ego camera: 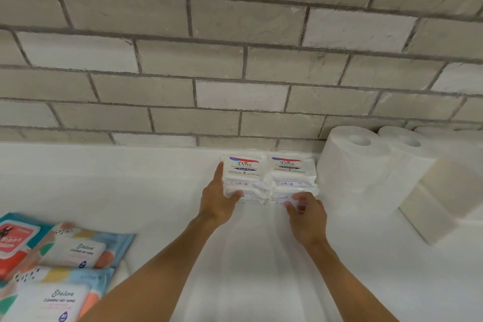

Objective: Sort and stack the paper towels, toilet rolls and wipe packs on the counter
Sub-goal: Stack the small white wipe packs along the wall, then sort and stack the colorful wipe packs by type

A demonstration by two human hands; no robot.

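Two short stacks of white Dove wipe packs stand side by side against the brick wall: a left stack [244, 178] and a right stack [290, 178]. My left hand [219, 198] grips the left stack, thumb on its near face and fingers along its left side. My right hand [305, 213] has its fingertips at the lower front edge of the right stack. White paper rolls [352, 162] stand to the right of the packs. Colourful Stalove wipe packs [78, 248] lie flat at the lower left.
The white counter [130, 178] runs along a grey brick wall [235, 60]. More white rolls [449, 188] are piled at the right, some on their sides. A red and teal wipes pack [15, 240] lies at the left edge.
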